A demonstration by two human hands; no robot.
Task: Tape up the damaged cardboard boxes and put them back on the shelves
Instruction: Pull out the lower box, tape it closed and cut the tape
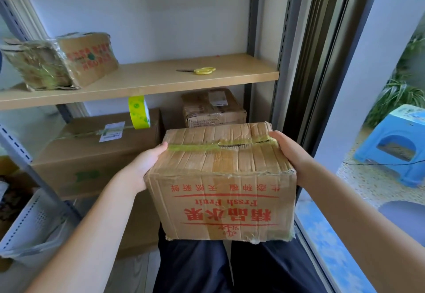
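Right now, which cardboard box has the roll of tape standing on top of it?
The big box on the lower shelf, left of the held box. The yellow-green tape roll stands on it; the other boxes carry none.

I read red print, upside down from my view, on the near face of the held cardboard box (230, 203): "Fresh Fruit" and beneath it large characters "精品水果". A smaller character line along that face is not legible to me. Red print on the upper-shelf box (89, 58) and the white labels (112, 131) on the lower boxes cannot be read.
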